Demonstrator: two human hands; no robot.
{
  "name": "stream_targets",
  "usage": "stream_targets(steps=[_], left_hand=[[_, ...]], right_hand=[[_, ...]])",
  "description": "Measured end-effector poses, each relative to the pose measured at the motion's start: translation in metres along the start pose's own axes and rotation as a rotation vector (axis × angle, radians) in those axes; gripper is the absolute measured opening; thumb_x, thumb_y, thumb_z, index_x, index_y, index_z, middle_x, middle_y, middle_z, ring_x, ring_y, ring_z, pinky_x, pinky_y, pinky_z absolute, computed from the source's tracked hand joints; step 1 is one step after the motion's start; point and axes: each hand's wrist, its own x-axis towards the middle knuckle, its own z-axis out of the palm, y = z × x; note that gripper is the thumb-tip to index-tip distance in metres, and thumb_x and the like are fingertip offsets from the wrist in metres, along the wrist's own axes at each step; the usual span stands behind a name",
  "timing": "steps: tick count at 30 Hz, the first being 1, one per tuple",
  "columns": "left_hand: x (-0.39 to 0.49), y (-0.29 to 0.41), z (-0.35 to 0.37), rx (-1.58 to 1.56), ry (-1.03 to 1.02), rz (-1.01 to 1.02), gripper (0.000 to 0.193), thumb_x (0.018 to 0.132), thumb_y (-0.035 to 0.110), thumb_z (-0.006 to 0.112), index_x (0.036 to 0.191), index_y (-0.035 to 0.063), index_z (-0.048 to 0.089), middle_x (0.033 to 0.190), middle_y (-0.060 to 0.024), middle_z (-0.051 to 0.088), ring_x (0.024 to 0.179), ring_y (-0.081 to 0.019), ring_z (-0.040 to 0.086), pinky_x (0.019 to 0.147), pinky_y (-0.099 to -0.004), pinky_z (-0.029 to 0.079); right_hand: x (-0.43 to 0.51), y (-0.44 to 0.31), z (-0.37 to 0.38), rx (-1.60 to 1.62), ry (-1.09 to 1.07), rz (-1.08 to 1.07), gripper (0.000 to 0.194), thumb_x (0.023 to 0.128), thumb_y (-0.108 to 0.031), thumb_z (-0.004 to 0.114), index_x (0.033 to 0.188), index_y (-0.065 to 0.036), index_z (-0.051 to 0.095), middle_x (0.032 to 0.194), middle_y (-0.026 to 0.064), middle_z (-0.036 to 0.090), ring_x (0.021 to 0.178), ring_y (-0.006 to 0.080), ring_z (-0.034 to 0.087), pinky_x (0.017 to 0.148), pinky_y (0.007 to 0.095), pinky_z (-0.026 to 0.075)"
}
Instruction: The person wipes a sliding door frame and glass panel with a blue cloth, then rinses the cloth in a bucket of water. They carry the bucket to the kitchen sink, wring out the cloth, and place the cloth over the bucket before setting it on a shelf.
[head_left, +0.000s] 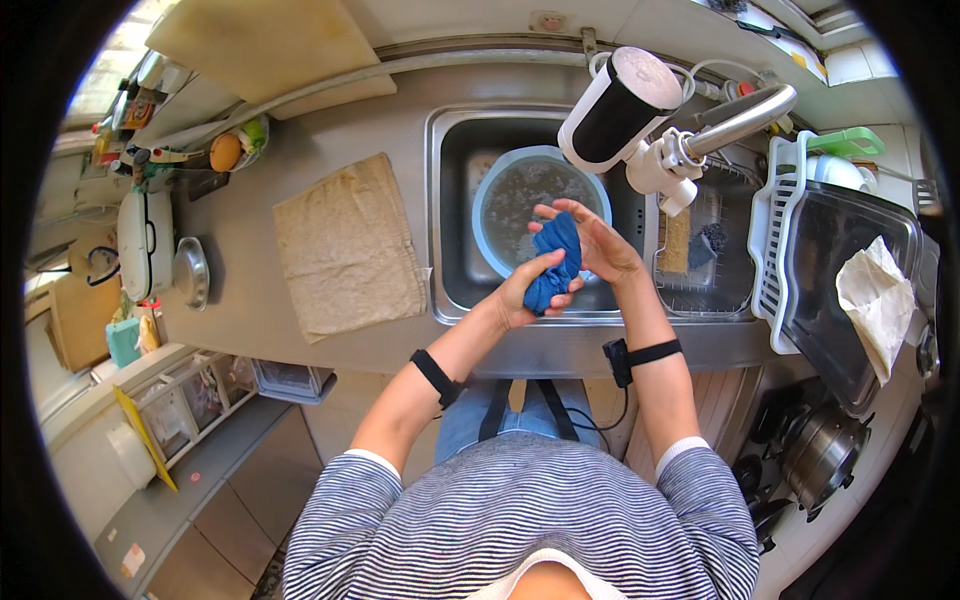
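Note:
A bunched blue cloth (556, 262) is in my left hand (531, 289), whose thumb presses across it above the front of the sink. Close beside the cloth is my right hand (600, 244), palm turned toward it and fingers apart; whether its fingers touch the cloth I cannot tell. Below both hands, a light blue round basin (484, 229) of cloudy, sudsy water stands in the left bowl of the steel sink (459, 289). A folded beige cloth (349, 247) lies flat on the steel counter, left of the sink.
A white and black faucet unit (619, 109) overhangs the basin. The right bowl has a wire basket (705, 304) with sponges. Further right stand a white plastic rack (772, 240) and a dark transparent lid (840, 225). A metal bowl (192, 274) is at the left.

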Motion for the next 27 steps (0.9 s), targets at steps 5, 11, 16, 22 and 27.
stream_targets(steps=[5, 11, 16, 22, 27], left_hand=[[0.002, -0.009, 0.024, -0.423, -0.341, -0.040, 0.053, 0.085, 0.046, 0.057, 0.109, -0.0011, 0.048, 0.079, -0.0064, 0.048, 0.051, -0.0106, 0.048, 0.038, -0.0194, 0.037], [-0.024, 0.002, 0.025, -0.246, -0.290, -0.059, 0.052, 0.082, 0.031, 0.064, 0.116, -0.0026, 0.044, 0.086, -0.0068, 0.049, 0.055, -0.0095, 0.048, 0.041, -0.0189, 0.038], [-0.027, 0.017, 0.021, 0.099, 0.016, -0.207, 0.033, 0.078, 0.015, 0.066, 0.102, 0.0047, 0.047, 0.076, -0.0017, 0.048, 0.055, -0.0073, 0.046, 0.043, -0.0197, 0.036], [-0.008, 0.023, 0.015, 0.482, 0.387, -0.220, 0.021, 0.076, 0.014, 0.062, 0.091, 0.0082, 0.048, 0.070, -0.0005, 0.048, 0.052, -0.0072, 0.046, 0.040, -0.0219, 0.033], [0.015, 0.015, -0.013, 0.702, 0.536, -0.119, 0.027, 0.074, 0.015, 0.062, 0.096, 0.0078, 0.050, 0.066, -0.0014, 0.051, 0.052, -0.0098, 0.048, 0.038, -0.0245, 0.034]], right_hand=[[0.016, 0.023, 0.035, 0.387, -0.311, -0.151, 0.064, 0.083, -0.032, 0.066, 0.134, -0.008, 0.037, 0.116, 0.0151, 0.051, 0.115, 0.0286, 0.050, 0.103, 0.0482, 0.037], [0.006, 0.000, 0.060, 0.098, -0.023, -0.086, 0.037, 0.089, -0.017, 0.056, 0.122, -0.007, 0.044, 0.069, 0.0018, 0.048, 0.068, 0.0118, 0.053, 0.078, 0.0343, 0.048], [0.013, 0.002, 0.069, -0.188, 0.316, 0.058, 0.020, 0.088, -0.015, 0.058, 0.102, -0.008, 0.046, 0.063, 0.0019, 0.046, 0.054, 0.0104, 0.049, 0.055, 0.0267, 0.048], [0.028, 0.020, 0.047, -0.383, 0.538, 0.011, 0.015, 0.087, -0.012, 0.057, 0.096, -0.007, 0.045, 0.064, 0.0035, 0.049, 0.051, 0.0110, 0.049, 0.049, 0.0274, 0.046], [0.042, 0.036, 0.014, -0.759, 0.682, 0.014, 0.015, 0.086, -0.013, 0.057, 0.095, -0.007, 0.046, 0.064, 0.0078, 0.055, 0.055, 0.0148, 0.056, 0.049, 0.0311, 0.046]])
